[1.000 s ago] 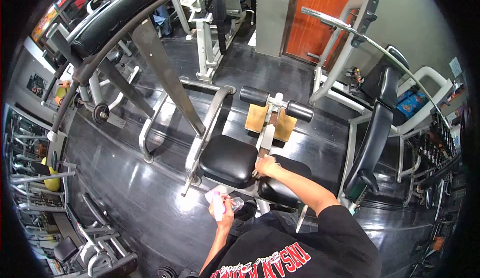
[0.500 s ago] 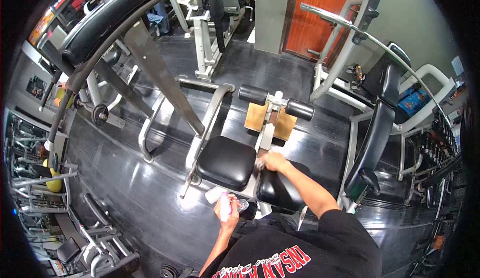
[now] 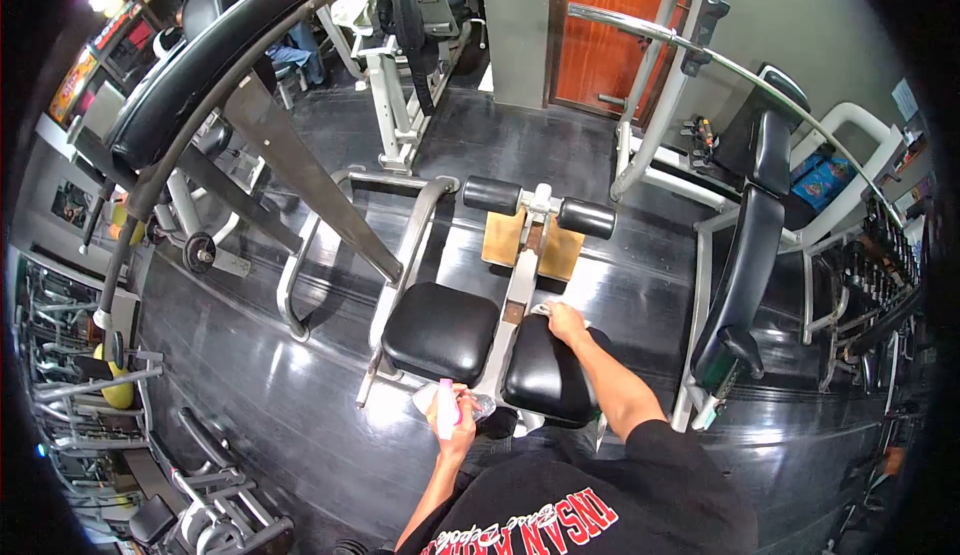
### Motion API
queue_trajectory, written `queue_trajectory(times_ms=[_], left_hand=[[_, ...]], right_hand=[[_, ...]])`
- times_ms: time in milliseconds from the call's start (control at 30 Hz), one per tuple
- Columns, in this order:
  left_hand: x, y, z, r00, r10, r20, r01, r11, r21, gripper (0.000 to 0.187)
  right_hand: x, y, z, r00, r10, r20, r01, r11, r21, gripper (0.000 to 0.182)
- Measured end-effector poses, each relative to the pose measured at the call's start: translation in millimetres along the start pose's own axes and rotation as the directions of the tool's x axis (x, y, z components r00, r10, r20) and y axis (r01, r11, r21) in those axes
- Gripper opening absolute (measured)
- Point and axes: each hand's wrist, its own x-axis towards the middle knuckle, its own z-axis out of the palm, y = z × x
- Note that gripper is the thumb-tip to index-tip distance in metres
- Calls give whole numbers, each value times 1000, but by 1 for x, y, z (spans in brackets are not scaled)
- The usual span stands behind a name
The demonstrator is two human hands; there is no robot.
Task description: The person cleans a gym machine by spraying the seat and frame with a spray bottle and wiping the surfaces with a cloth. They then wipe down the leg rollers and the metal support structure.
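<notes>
Left hand (image 3: 457,435) is clamped round a bottle (image 3: 446,407); right hand (image 3: 566,323) has fingers bunched, kinda at the seat's (image 3: 548,373) 12 o'clock edge.

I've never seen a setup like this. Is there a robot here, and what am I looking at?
No robot: these are a person's bare hands in a gym. All the pictures come from one camera worn on the head, looking forward and down, so the black shirt fills the bottom.

The left hand holds a white and pink bottle; something clear shows beside it, too unclear to name. The right hand is at the far edge of the right black seat pad, with a small pale bit at its fingers that I can't identify. The left seat pad sits beside it. Beyond are two padded rollers on a metal frame, above a light brown board.
</notes>
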Motion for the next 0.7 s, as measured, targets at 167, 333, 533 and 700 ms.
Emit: queue_trajectory(times_ms=[167, 333, 533, 700], left_hand=[[-4, 1, 7, 1000, -23, -9, 23, 1000, -11, 7], [0, -15, 11, 995, 37, 94, -45, 995, 86, 9], [2, -9, 19, 995, -24, 92, 27, 999, -21, 14], [7, -15, 10, 999, 4, 37, -1, 997, -76, 16]], right_hand=[[-35, -20, -1, 859, -483, -171, 502, 859, 101, 38], [-55, 19, -16, 817, -533, -218, 560, 825, 80, 44], [-57, 7, -10, 917, -269, -293, 301, 951, 70, 36], [-143, -56, -39, 641, -760, -106, 767, 633, 104, 51]])
